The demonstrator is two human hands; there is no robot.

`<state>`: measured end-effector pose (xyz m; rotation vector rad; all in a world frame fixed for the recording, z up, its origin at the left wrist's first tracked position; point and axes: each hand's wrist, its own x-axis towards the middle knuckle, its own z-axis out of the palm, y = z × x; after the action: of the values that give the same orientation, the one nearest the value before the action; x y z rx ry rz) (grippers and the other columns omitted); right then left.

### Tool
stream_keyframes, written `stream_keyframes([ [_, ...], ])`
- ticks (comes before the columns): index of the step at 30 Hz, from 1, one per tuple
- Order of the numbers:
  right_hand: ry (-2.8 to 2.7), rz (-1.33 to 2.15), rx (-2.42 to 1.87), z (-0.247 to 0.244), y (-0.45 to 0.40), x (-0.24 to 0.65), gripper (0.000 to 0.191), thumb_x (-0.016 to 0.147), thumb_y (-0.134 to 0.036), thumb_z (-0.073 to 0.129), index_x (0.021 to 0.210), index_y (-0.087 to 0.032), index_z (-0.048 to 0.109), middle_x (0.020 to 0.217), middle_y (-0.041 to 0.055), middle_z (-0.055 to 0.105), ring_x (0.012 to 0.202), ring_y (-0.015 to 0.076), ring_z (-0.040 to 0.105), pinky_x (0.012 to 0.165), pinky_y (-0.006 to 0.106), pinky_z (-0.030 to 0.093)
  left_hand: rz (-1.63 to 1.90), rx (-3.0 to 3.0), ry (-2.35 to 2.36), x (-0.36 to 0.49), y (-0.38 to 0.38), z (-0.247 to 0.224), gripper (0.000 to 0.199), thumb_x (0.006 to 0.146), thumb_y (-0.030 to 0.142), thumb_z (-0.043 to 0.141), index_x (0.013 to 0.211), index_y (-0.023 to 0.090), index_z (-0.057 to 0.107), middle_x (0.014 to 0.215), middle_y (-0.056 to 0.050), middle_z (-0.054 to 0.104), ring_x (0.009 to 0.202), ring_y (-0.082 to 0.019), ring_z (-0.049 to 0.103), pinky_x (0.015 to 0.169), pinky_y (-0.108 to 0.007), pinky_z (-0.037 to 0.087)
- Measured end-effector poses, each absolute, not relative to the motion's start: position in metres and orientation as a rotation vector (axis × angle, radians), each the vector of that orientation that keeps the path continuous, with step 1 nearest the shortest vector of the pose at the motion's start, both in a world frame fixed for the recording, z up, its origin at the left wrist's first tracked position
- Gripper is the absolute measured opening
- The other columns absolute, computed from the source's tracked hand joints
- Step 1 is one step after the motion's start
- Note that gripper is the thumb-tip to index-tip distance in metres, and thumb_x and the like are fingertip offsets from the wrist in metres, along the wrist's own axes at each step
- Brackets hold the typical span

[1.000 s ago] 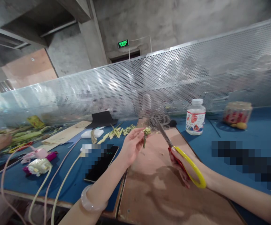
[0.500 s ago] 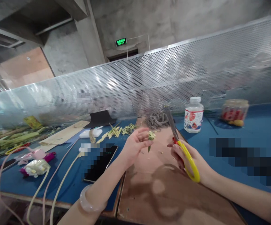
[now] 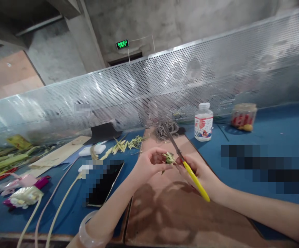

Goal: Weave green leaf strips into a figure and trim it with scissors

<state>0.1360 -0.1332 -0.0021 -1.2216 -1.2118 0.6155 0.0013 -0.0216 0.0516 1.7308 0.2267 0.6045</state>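
My left hand [image 3: 153, 162], with a pale bangle on its wrist, pinches a small pale green and white bundle of plant pieces [image 3: 169, 158], perhaps a flower. Its exact kind is hard to make out. My right hand [image 3: 199, 174] is closed round yellow-handled scissors [image 3: 194, 179], their metal blades tilted up and away to the left. The fingertips of the right hand reach the right side of the bundle. Both hands are above a brown board [image 3: 151, 220]. Beyond them lies a tangle of grey cord [image 3: 166, 131].
A labelled white-capped bottle [image 3: 203, 124] and a jar [image 3: 243, 117] stand on the blue table at the right. On the left are a phone [image 3: 106, 187], cables, pale green strips [image 3: 119, 146] and long green leaves [image 3: 7, 160]. A perforated metal screen [image 3: 108, 93] runs along the back.
My right hand has moved left with the scissors, and its fingertips now meet the plant bundle in my left hand. The camera view has shifted slightly right.
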Motion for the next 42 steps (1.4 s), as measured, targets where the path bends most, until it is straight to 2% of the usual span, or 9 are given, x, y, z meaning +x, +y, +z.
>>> stream_keyframes([
  [2, -1.204, 0.607, -1.229, -0.003, -0.133, 0.135, 0.021, 0.077, -0.039, 0.053, 0.086, -0.021, 0.048, 0.07, -0.0022, 0.053, 0.062, 0.0121, 0.052, 0.055, 0.02, 0.043, 0.573, 1.706, 0.223, 0.001, -0.024, 0.053, 0.033, 0.059, 0.017, 0.073, 0.087, 0.015, 0.055, 0.085, -0.006, 0.065, 0.076, -0.015, 0.061, 0.067, -0.028, 0.047],
  [5, -1.173, 0.609, -1.313, 0.001, -0.134, 0.132, 0.019, 0.08, -0.04, 0.048, 0.084, -0.022, 0.044, 0.058, -0.0064, 0.045, 0.042, 0.0077, 0.041, 0.039, 0.018, 0.036, 0.556, 1.709, 0.225, 0.0, -0.026, 0.055, 0.031, 0.061, 0.017, 0.072, 0.086, 0.015, 0.055, 0.085, -0.006, 0.064, 0.075, -0.014, 0.061, 0.066, -0.026, 0.047],
  [9, -1.13, 0.725, -1.335, 0.003, -0.135, 0.129, 0.026, 0.083, -0.046, 0.04, 0.073, -0.022, 0.039, 0.047, -0.0084, 0.036, 0.032, 0.0071, 0.033, 0.031, 0.018, 0.032, 0.567, 1.753, 0.228, -0.002, -0.026, 0.057, 0.031, 0.063, 0.018, 0.071, 0.089, 0.015, 0.055, 0.085, -0.006, 0.064, 0.079, -0.016, 0.061, 0.07, -0.028, 0.047],
  [12, -1.107, 0.814, -1.244, -0.003, -0.133, 0.128, 0.031, 0.084, -0.049, 0.035, 0.069, -0.022, 0.038, 0.045, -0.0084, 0.034, 0.032, 0.0074, 0.032, 0.031, 0.019, 0.033, 0.561, 1.77, 0.239, -0.003, -0.025, 0.058, 0.031, 0.063, 0.019, 0.071, 0.089, 0.015, 0.056, 0.084, -0.007, 0.064, 0.078, -0.016, 0.061, 0.069, -0.028, 0.047],
  [18, -1.089, 0.792, -1.317, -0.01, -0.134, 0.13, 0.03, 0.081, -0.048, 0.043, 0.067, -0.022, 0.039, 0.043, -0.008, 0.036, 0.034, 0.0073, 0.033, 0.032, 0.018, 0.032, 0.52, 1.739, 0.197, -0.003, -0.024, 0.058, 0.03, 0.061, 0.019, 0.072, 0.086, 0.015, 0.057, 0.081, -0.005, 0.065, 0.069, -0.013, 0.06, 0.061, -0.025, 0.046],
  [27, -1.121, 0.778, -1.33, 0.005, -0.142, 0.125, 0.021, 0.08, -0.042, 0.047, 0.076, -0.022, 0.042, 0.045, -0.0089, 0.038, 0.034, 0.007, 0.035, 0.033, 0.017, 0.034, 0.49, 1.75, 0.183, -0.003, -0.023, 0.056, 0.031, 0.062, 0.017, 0.072, 0.089, 0.015, 0.057, 0.081, -0.006, 0.065, 0.074, -0.013, 0.061, 0.068, -0.026, 0.046],
  [31, -1.125, 0.784, -1.308, 0.0, -0.14, 0.128, 0.019, 0.079, -0.039, 0.05, 0.077, -0.022, 0.042, 0.045, -0.0097, 0.036, 0.034, 0.0064, 0.034, 0.033, 0.016, 0.034, 0.467, 1.748, 0.175, -0.003, -0.023, 0.057, 0.031, 0.063, 0.017, 0.071, 0.09, 0.014, 0.057, 0.083, -0.006, 0.065, 0.073, -0.013, 0.06, 0.065, -0.024, 0.046],
  [36, -1.131, 0.754, -1.288, -0.006, -0.134, 0.13, 0.02, 0.084, -0.04, 0.04, 0.077, -0.021, 0.042, 0.042, -0.0094, 0.034, 0.032, 0.007, 0.031, 0.031, 0.017, 0.03, 0.488, 1.749, 0.202, -0.004, -0.023, 0.058, 0.031, 0.062, 0.017, 0.071, 0.09, 0.015, 0.057, 0.081, -0.005, 0.065, 0.073, -0.012, 0.06, 0.064, -0.024, 0.045],
  [42, -1.188, 0.725, -1.29, 0.005, -0.14, 0.129, 0.019, 0.083, -0.038, 0.045, 0.077, -0.021, 0.041, 0.044, -0.0088, 0.039, 0.035, 0.0075, 0.036, 0.034, 0.018, 0.032, 0.457, 1.773, 0.226, -0.004, -0.023, 0.059, 0.034, 0.062, 0.019, 0.072, 0.091, 0.014, 0.056, 0.082, -0.005, 0.064, 0.071, -0.012, 0.058, 0.061, -0.024, 0.045],
])
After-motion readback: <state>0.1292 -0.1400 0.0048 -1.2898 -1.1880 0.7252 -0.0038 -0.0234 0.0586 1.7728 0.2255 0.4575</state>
